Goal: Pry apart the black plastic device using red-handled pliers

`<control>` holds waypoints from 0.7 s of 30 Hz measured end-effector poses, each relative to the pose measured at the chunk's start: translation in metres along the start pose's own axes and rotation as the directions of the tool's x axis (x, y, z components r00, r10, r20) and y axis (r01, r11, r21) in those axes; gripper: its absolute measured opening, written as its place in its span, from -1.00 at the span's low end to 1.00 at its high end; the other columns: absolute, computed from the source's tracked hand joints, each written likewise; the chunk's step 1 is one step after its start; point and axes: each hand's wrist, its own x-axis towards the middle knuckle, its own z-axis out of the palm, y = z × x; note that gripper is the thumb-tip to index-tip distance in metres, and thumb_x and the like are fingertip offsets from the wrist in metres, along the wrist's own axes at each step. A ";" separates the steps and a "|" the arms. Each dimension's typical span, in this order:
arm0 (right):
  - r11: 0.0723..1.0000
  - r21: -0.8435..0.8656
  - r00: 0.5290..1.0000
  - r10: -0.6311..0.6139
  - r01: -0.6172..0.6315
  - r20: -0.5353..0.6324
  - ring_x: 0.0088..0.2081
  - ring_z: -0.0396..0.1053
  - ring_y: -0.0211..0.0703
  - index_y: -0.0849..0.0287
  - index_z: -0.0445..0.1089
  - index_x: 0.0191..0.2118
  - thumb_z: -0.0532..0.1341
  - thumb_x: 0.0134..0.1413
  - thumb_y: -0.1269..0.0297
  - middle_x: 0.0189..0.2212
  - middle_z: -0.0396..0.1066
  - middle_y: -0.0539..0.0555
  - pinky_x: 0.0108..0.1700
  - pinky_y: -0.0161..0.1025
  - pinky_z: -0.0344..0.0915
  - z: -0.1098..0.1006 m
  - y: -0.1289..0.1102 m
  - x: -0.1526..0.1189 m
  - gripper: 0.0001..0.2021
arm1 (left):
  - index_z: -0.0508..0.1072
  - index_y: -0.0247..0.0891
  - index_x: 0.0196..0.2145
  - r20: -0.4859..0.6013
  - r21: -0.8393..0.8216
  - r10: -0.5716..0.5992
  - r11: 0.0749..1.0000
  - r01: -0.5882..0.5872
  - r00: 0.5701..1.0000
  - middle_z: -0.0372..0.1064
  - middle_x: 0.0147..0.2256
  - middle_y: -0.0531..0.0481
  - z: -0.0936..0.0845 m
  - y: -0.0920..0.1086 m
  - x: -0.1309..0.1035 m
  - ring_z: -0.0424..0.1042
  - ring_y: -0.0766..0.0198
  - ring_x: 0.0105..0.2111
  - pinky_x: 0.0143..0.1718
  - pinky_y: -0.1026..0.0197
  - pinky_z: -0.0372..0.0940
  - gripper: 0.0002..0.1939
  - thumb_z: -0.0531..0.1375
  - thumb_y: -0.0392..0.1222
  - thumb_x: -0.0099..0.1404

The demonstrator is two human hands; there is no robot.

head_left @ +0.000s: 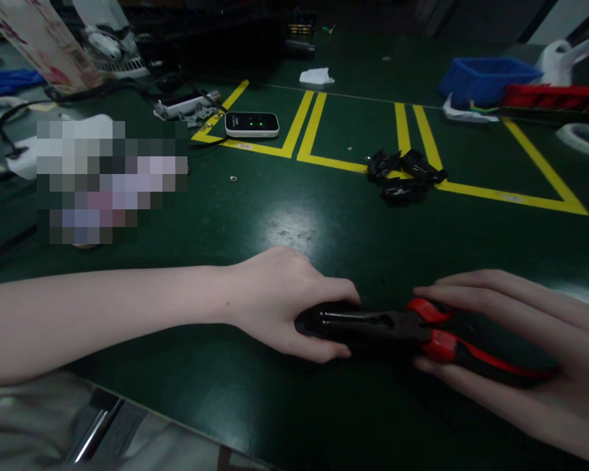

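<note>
Red-handled pliers (422, 337) gripped in right hand (530, 353), left hand (285, 304) fingers closed on black part (319, 324)

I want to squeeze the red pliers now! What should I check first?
1. Right hand wraps the red handles of the pliers: ok.
2. Left hand steadies the small black part at the pliers' nose: ok.
3. Left fingers away from the nose: not ok, they lie right beside it.
4. Black part seated between the nose tips: cannot tell, too dark.
5. Green table bare around the hands: ok.
6. Pile of black parts on the yellow line, out of the way: ok.
</note>
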 end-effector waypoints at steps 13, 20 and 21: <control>0.999 -0.016 0.999 -0.049 0.049 0.012 -0.30 0.64 0.02 -0.20 0.46 0.15 0.28 0.35 -0.11 -0.09 0.61 -0.01 -0.35 -0.08 0.62 -0.001 0.002 0.001 -0.65 | 0.57 -0.29 0.06 0.019 0.016 -0.016 1.000 0.016 1.000 0.62 -0.42 0.11 0.000 -0.001 0.000 0.52 0.30 -0.53 -0.47 0.23 0.26 -0.57 0.33 0.11 0.46; 0.999 -0.013 0.999 -0.044 0.044 0.028 -0.30 0.63 0.02 -0.23 0.45 0.19 0.31 0.33 -0.07 -0.06 0.62 -0.02 -0.34 -0.05 0.59 -0.001 0.003 -0.003 -0.63 | 0.57 -0.28 0.05 0.010 0.036 -0.004 0.999 0.004 1.000 0.62 -0.41 0.12 0.001 -0.001 0.001 0.53 0.31 -0.53 -0.48 0.24 0.27 -0.58 0.34 0.11 0.46; 0.999 -0.015 0.998 -0.047 0.047 0.036 -0.29 0.63 0.02 -0.22 0.44 0.20 0.31 0.33 -0.06 -0.06 0.62 -0.02 -0.35 -0.06 0.58 -0.001 0.003 -0.004 -0.62 | 0.57 -0.28 0.05 0.008 0.041 -0.007 0.999 0.006 1.000 0.62 -0.42 0.12 0.001 0.000 0.000 0.52 0.31 -0.53 -0.48 0.24 0.27 -0.58 0.35 0.11 0.46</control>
